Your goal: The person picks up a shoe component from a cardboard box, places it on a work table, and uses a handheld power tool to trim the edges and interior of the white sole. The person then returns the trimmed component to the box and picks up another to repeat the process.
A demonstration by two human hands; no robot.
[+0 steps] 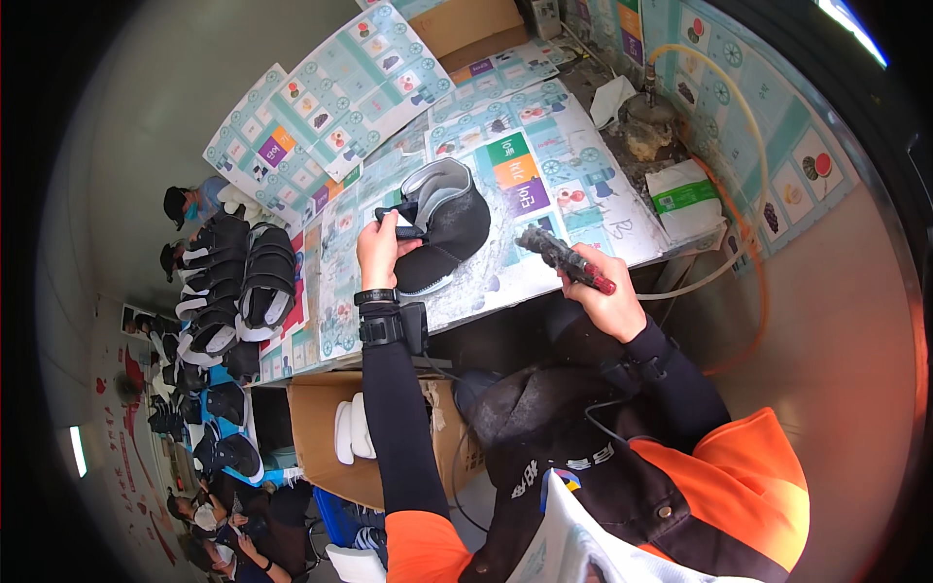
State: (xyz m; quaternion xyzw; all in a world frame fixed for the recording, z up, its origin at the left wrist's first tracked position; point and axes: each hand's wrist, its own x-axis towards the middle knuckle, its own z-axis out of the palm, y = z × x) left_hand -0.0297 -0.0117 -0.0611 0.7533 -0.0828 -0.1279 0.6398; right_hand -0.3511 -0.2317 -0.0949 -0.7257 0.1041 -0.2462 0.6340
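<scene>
A black ankle-high shoe upper (457, 225) with a grey lining stands tilted on the paper-covered bench, its opening facing up. My left hand (381, 251) is closed at its left side, the thumb and fingers pinching a black strap or flap of the upper. Apart from the upper, to the right, my right hand (604, 293) grips a grimy, brush-like tool (554, 251) with a dark, crusted head and a red end. The head points up and left, just above the bench's front part.
Black shoes (264, 282) are stacked at the left. A crusted metal pot (649, 121) with a yellowish hose (763, 126) stands back right, near a green-and-white packet (685, 199). Below the bench is a cardboard box (316, 428) with white pieces. Other people (238, 539) sit lower left.
</scene>
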